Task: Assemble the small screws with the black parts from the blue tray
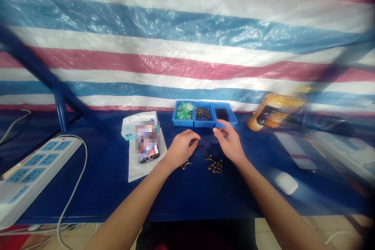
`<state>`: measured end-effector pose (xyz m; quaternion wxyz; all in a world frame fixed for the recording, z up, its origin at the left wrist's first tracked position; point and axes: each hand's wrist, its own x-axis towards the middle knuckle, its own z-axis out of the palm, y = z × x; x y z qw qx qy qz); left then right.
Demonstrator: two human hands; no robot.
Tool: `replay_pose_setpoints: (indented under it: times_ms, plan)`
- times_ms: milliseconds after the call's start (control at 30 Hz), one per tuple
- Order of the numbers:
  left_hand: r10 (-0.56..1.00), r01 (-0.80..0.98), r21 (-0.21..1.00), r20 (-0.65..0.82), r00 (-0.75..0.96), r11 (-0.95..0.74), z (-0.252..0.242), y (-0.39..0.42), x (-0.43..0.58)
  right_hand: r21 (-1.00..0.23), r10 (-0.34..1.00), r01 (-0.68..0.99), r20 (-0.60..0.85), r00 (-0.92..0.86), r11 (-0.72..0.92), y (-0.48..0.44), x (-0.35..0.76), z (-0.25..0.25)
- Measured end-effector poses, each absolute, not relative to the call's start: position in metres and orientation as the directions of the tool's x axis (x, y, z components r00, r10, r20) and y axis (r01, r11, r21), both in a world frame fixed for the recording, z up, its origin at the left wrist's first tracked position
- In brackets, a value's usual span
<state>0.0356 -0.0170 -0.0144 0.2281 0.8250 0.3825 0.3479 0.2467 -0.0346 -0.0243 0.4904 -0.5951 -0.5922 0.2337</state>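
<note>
My left hand (184, 146) is over the middle of the blue table, thumb and fingers pinched together. A thin dark piece (200, 147) shows at its fingertips, too small to name. To the right is my right hand (231, 142), thumb and index finger apart, with nothing visible between them. Its fingertips are just in front of the right blue bin (233, 121), which holds small black parts (222, 115). Small brass-coloured screw-like parts lie in one pile (216, 165) between my forearms and in another (185, 165), partly hidden by my left hand.
The middle bin holds small metal parts (203, 114); the left one holds a green bag (185, 110). A phone (150, 142) rests on white packaging (134, 170). Around the edges are a power strip (38, 160), an orange bottle (275, 111) and a white case (286, 183).
</note>
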Motion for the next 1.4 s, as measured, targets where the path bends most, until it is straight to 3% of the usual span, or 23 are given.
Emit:
replay_pose_setpoints:
  times_ms: [233,400,867,1167,1267,1400]
  plan:
    - [0.875,0.285,0.842,0.370,0.313,-0.458,-0.008,-0.021,0.041,-0.707,0.911,0.577,0.348,-0.220,0.409,-0.046,0.239,-0.012]
    - [0.896,0.195,0.890,0.358,0.263,-0.413,-0.012,-0.023,0.044,-0.606,0.876,0.635,0.370,-0.309,0.480,-0.048,0.233,-0.012]
    - [0.901,0.180,0.908,0.316,0.297,-0.378,-0.009,-0.024,0.043,-0.697,0.874,0.529,0.421,-0.244,0.484,-0.048,0.231,-0.007]
    - [0.895,0.208,0.907,0.284,0.343,-0.367,-0.004,-0.027,0.044,-0.820,0.931,0.440,0.330,-0.159,0.366,-0.049,0.232,-0.008]
    - [0.910,0.216,0.915,0.263,0.319,-0.340,-0.004,-0.025,0.043,-0.843,0.955,0.454,0.290,-0.068,0.288,-0.046,0.235,-0.011]
    - [0.919,0.276,0.892,0.283,0.275,-0.357,-0.006,-0.022,0.040,-0.925,0.933,0.331,0.272,0.238,0.186,-0.039,0.243,-0.015]
